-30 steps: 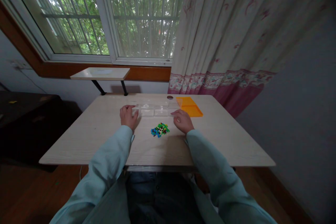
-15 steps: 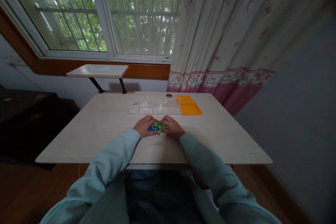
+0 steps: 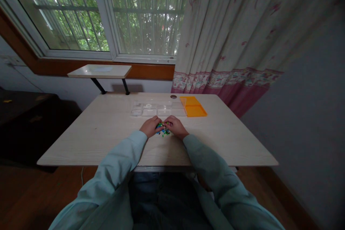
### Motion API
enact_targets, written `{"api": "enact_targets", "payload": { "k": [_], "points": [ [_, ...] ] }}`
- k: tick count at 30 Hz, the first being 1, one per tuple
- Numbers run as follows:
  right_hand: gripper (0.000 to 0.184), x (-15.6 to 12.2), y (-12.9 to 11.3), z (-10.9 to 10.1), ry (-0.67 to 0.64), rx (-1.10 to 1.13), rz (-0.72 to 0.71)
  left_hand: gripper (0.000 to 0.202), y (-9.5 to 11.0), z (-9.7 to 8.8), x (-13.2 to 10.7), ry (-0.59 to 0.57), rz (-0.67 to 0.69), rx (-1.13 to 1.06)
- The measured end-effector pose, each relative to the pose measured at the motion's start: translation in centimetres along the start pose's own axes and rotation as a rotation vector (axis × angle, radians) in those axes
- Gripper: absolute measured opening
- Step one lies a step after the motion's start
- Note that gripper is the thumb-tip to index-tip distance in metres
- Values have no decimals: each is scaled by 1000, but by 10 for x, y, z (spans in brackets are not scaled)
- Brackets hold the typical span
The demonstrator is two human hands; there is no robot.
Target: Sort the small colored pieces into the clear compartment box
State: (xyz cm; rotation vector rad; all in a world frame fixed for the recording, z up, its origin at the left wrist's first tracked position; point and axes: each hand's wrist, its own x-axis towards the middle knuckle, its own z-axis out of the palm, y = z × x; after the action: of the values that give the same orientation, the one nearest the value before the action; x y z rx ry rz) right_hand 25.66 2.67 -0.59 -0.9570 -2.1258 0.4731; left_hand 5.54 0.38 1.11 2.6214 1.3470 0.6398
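Observation:
Small coloured pieces (image 3: 163, 130), mostly green and blue with some white and yellow, lie bunched between my two hands over the near middle of the table. My left hand (image 3: 150, 127) curls round the bunch from the left, with fingers bent. From the right, my right hand (image 3: 176, 127) closes on it, its thumb and fingertips meeting close to the left fingertips. A few pieces lie loose below the fingers. Their exact kind is too small to make out, and the fingers hide part of the bunch.
Just beyond my hands lies a clear compartment box (image 3: 157, 109). An orange tray or lid (image 3: 194, 107) adjoins it on the right. A raised shelf (image 3: 101, 71) on black legs stands at the table's (image 3: 231, 140) back left. The curtain (image 3: 229, 54) hangs behind the table.
My hands have drawn slightly closer together, and the right fingertips now meet above the pieces. The bunch looks looser, with pieces showing below the fingers.

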Motion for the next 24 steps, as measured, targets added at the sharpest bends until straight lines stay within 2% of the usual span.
{"api": "enact_targets", "payload": {
  "k": [5, 10, 16, 20, 24],
  "points": [
    [8, 0, 0, -2, 46, 52, 98, 30, -5, 5, 1, 22, -25, -44],
    [16, -2, -2, -5, 53, 86, 123, 26, -10, 8, 2, 104, -12, -185],
    [23, -2, -3, -12, 44, 37, 77, 29, -9, 5, 2, 141, -14, -302],
    [20, -2, 2, -12, 85, 4, 47, 27, -8, 3, 2, 145, -27, -305],
    [25, -4, 8, -6, 49, -94, 1, 27, -9, 3, 2, 157, -28, -283]
  ]
}}
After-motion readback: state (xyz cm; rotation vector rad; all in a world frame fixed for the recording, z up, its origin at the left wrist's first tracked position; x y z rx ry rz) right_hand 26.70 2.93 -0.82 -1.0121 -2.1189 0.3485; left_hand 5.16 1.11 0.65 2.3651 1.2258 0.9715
